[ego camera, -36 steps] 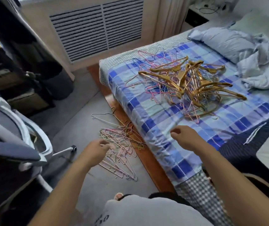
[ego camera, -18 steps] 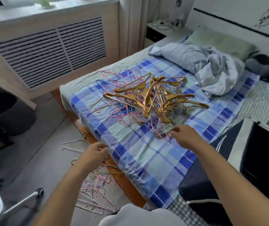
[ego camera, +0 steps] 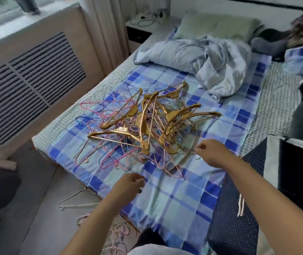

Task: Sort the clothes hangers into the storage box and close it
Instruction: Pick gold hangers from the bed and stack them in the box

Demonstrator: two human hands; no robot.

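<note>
Hangers [ego camera: 77, 201] lie scattered on floor, near left. Left hand [ego camera: 128, 186] and right hand [ego camera: 211, 153], fingers loosely curled, holding nothing, hover over blue checked sheet [ego camera: 183, 196]. Beyond, tangled hanger pile [ego camera: 145, 126] mid-bed; crumpled duvet [ego camera: 211, 65] far.

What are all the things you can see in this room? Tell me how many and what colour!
gold hangers: several, gold, piled mid-bed
wire hangers: many, pink and blue, tangled in the same pile
floor hangers: some, pale and pink, on the floor beside the bed
sheet: one, blue check, on the bed
blanket: one, pale blue, crumpled near the pillow
pillow: one, green, at the bed's head
nightstand: one, white top, left of the pillow
left hand: one, fingers loosely curled, empty
right hand: one, at the pile's edge; grip unclear
</note>
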